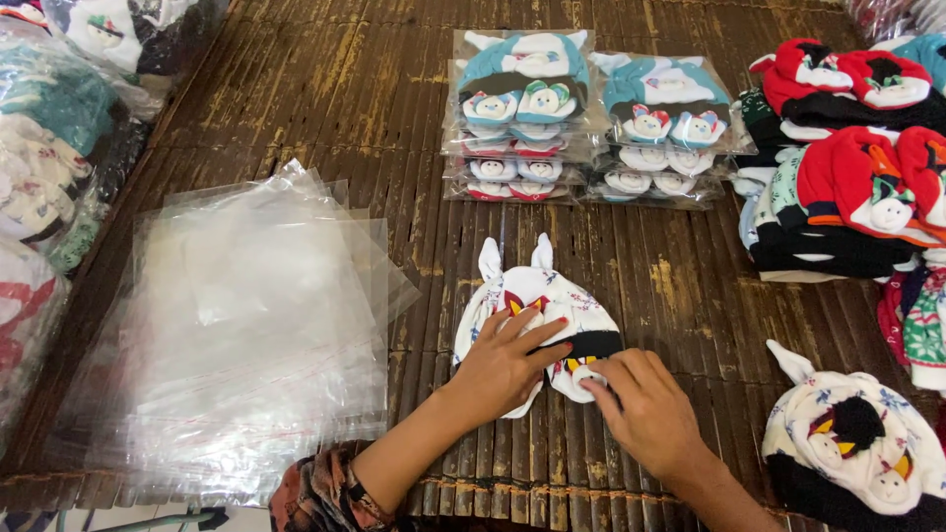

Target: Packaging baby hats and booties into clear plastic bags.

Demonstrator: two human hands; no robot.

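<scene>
Head view, from the left edge: bagged knitted goods [44, 148] are heaped beside the dark slatted mat [325, 89]. Next comes a loose stack of clear plastic bags [246, 335], lying flat and fanned out on the mat. Just right of it, near the middle, a white patterned baby hat [527, 296] with two small ears and a black band lies flat. The left hand [503, 365] rests palm down on the hat's left half, fingers spread and flat, pressing it rather than gripping. The right hand [645, 409] touches the hat's lower right edge, fingers bent down onto a small round face patch; whether it pinches the fabric cannot be told. Beyond the hat stand two stacks of packed teal hats [591, 118]. Farther right are piles of red hats [857, 148], and a second white hat [852, 443] at the lower right corner.
</scene>
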